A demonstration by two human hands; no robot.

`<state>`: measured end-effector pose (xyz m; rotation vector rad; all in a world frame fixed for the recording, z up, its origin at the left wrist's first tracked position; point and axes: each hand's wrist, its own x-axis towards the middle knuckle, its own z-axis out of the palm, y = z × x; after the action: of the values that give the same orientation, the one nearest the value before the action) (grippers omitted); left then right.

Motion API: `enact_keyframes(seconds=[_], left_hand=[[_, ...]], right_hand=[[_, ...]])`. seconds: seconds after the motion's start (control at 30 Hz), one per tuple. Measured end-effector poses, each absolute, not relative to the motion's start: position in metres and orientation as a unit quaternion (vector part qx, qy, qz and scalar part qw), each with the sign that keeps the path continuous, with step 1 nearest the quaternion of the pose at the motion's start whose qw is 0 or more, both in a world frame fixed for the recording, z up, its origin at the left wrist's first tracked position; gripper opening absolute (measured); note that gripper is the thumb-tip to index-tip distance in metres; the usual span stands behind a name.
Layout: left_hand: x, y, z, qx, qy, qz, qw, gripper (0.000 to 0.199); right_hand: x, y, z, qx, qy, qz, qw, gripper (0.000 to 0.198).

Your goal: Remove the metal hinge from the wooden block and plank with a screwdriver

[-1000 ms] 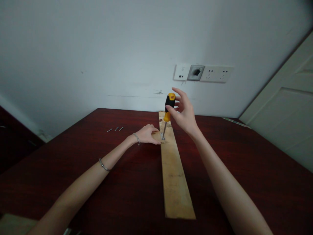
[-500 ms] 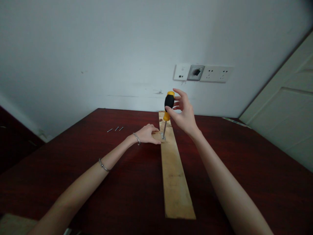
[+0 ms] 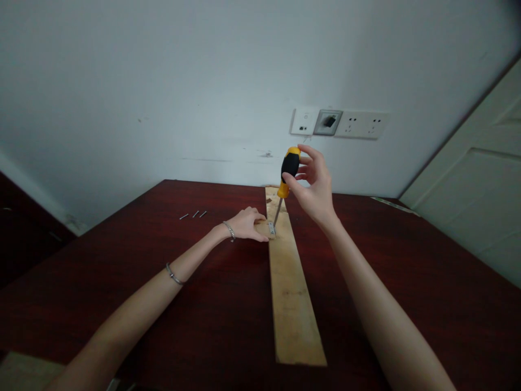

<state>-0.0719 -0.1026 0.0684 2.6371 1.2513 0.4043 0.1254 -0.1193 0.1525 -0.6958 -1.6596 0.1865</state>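
Note:
A screwdriver (image 3: 290, 164) with a yellow and black handle is in my right hand (image 3: 315, 182), fingers and thumb around the handle. It leans to the right, its tip down beside a small metal bracket (image 3: 272, 228). The bracket lies where a small wooden block (image 3: 264, 228) meets a long wooden board (image 3: 288, 288). My left hand (image 3: 248, 224) grips the block between thumb and fingers at the board's left edge; part of the block is hidden by the hand. Whether the tip touches the bracket or the board, I cannot tell.
Three screws (image 3: 196, 214) lie on the dark red table (image 3: 211, 304), left of my left hand. Behind the table stands a white wall with several socket plates (image 3: 362, 125). A pale panelled door (image 3: 480, 179) is on the right, near a thin strip (image 3: 394, 206) at the table's back edge.
My right hand has shifted slightly right, and the screwdriver now tilts more, its tip moved to the bracket's right side. My left hand stays on the block.

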Motion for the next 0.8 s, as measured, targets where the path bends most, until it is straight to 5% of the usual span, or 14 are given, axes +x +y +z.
enact_keyframes(seconds=[0.27, 0.6, 0.8], left_hand=[[-0.086, -0.096, 0.08, 0.883, 0.439, 0.125, 0.109, 0.071], [-0.093, -0.095, 0.09, 0.885, 0.428, 0.138, 0.121, 0.072], [-0.094, -0.094, 0.089, 0.886, 0.421, 0.147, 0.132, 0.07]], right_hand=[[0.145, -0.099, 0.151, -0.413, -0.675, 0.098, 0.604, 0.056], [0.152, -0.085, 0.092, -0.563, -0.736, 0.121, 0.354, 0.049], [0.148, -0.081, 0.071, -0.583, -0.748, 0.144, 0.284, 0.047]])
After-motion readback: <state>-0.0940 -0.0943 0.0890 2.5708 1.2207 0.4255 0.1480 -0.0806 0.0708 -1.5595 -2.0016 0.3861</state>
